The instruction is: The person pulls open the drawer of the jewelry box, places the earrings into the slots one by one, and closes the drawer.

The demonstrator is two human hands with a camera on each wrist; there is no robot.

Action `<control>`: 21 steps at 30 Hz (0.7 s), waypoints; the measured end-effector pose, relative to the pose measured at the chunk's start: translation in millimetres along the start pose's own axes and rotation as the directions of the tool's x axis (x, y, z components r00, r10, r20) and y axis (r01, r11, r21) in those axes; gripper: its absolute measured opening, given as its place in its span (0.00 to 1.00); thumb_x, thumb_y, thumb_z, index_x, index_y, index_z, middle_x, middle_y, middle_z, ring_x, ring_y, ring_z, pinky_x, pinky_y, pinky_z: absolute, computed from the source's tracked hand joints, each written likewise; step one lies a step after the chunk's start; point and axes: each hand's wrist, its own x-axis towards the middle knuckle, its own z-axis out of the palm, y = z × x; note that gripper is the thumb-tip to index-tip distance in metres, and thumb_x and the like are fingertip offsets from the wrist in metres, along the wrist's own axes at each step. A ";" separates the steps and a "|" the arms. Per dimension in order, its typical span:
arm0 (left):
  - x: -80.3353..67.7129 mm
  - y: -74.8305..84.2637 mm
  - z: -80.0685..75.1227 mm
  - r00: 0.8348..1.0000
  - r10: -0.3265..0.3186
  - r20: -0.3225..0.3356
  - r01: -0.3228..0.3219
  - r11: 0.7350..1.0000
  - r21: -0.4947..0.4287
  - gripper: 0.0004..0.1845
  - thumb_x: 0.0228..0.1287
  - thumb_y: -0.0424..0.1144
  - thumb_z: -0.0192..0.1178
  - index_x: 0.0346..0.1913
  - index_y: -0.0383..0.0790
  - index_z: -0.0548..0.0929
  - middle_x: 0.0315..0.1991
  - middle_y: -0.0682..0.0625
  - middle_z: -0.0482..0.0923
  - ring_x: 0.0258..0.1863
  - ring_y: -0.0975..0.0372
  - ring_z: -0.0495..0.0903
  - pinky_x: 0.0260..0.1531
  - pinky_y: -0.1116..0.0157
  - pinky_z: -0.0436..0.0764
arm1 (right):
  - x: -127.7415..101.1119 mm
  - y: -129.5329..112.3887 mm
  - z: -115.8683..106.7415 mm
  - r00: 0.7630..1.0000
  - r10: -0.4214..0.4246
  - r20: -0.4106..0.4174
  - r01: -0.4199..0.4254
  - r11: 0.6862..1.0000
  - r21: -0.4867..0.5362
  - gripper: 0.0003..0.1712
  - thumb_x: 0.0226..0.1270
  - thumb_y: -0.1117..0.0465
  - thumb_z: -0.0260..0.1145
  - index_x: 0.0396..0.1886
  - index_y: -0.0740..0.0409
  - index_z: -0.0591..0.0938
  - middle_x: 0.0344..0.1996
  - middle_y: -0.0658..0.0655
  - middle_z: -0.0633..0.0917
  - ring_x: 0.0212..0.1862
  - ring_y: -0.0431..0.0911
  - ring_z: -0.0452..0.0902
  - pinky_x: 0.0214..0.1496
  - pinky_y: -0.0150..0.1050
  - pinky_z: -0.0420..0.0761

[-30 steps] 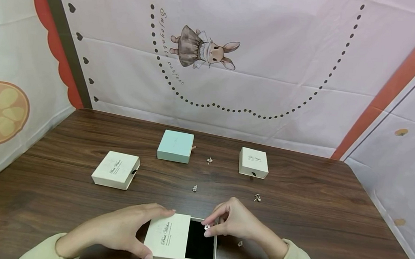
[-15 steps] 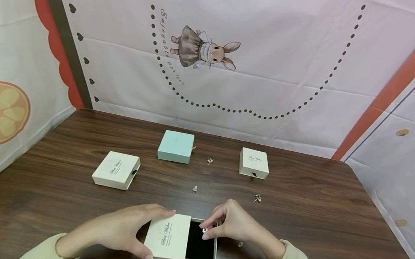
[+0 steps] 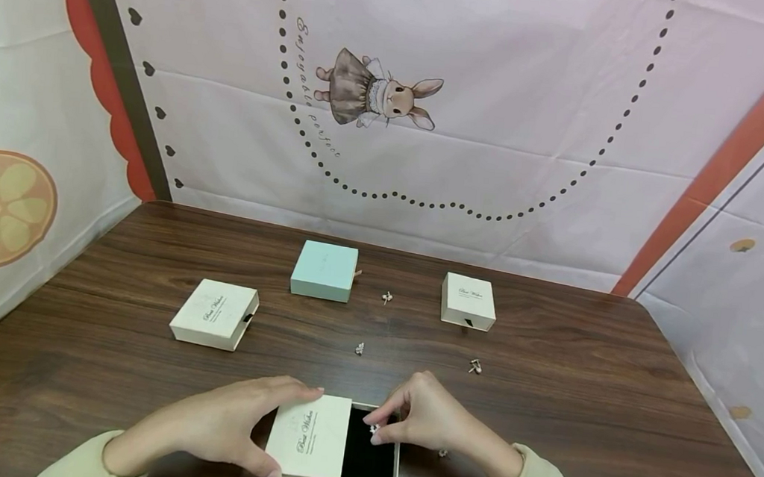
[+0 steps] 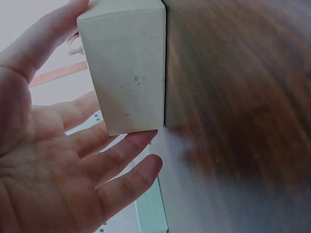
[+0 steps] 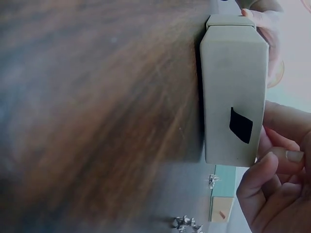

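A cream drawer-style gift box (image 3: 308, 442) with "Best Wishes" lettering lies near the front of the table, its drawer (image 3: 396, 470) pulled partway out to the right. Black lining (image 3: 365, 458) fills the drawer. My left hand (image 3: 219, 420) holds the outer sleeve, thumb at the near edge and fingers at the far side. Between right thumb and index finger, my right hand (image 3: 435, 419) pinches a small sparkly silver earring (image 3: 374, 429) over the lining; whether it touches is unclear. The right wrist view shows the drawer's end with a black ribbon tab (image 5: 241, 127), hiding the earring.
On the table stand a closed cream box (image 3: 214, 311) at left, a mint box (image 3: 324, 270) at the back and a smaller cream box (image 3: 468, 299) at back right. Silver earrings (image 3: 475, 366) lie scattered, one (image 3: 443, 453) beneath the right wrist. A printed cloth hangs behind.
My right hand has shifted slightly left and toward me, carrying the pinched earring farther over the black lining. The left hand and the box stay in place.
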 end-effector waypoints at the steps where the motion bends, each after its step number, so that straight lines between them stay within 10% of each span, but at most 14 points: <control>1: -0.1 0.1 -0.1 1.000 -0.001 0.000 0.001 1.000 -0.001 0.44 0.43 0.59 0.67 0.65 0.46 0.65 0.58 0.52 0.68 0.54 0.61 0.69 0.50 0.61 0.71 | 0.0 -0.3 0.2 1.000 -0.003 0.000 0.003 1.000 -0.015 0.07 0.45 0.64 0.74 0.28 0.55 0.88 0.19 0.44 0.84 0.12 0.27 0.59 0.15 0.24 0.62; 21: -0.1 0.0 0.4 1.000 0.003 -0.006 -0.003 1.000 0.005 0.44 0.44 0.60 0.66 0.65 0.46 0.65 0.58 0.52 0.68 0.55 0.60 0.69 0.50 0.61 0.71 | 3.2 -1.3 8.2 0.984 -0.173 -0.031 0.166 0.973 -0.158 0.07 0.44 0.63 0.74 0.27 0.53 0.88 0.22 0.42 0.84 0.21 0.24 0.64 0.23 0.20 0.66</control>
